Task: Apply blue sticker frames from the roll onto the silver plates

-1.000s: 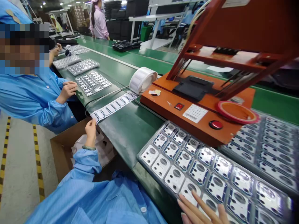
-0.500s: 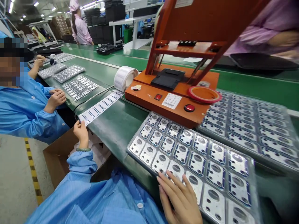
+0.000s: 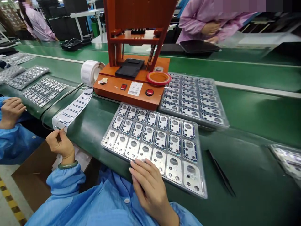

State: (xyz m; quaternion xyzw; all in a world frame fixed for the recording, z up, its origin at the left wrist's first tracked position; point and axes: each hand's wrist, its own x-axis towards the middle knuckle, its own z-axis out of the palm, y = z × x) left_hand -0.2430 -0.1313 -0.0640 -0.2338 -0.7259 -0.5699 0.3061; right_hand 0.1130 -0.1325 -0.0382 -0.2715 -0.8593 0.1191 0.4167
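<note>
My left hand [image 3: 60, 145] pinches the near end of a strip of labels [image 3: 74, 109] with dark-edged rectangular outlines. The strip runs back to a white label roll [image 3: 90, 72] beside the orange press. My right hand [image 3: 150, 185] rests with fingers stretched out along the near edge of a clear plastic tray [image 3: 202, 185]. Rows of small silver metal plates [image 3: 161, 138] fill this tray, each with a round disc and small holes. Dark blue edging shows on the plates of the two far rows, while the near row looks plain.
An orange press [image 3: 131, 97] stands behind the tray, a roll of red tape [image 3: 158, 78] on its base. Another plate tray [image 3: 190, 94] lies behind right; black tweezers [image 3: 221, 172] lie right. A cardboard box [image 3: 33, 175] is below the table edge. Co-workers sit left and opposite.
The view has swung right, bringing the tweezers and another tray at the far right into sight. My left hand stays at the strip's end, and my right hand stays at the tray's near edge.
</note>
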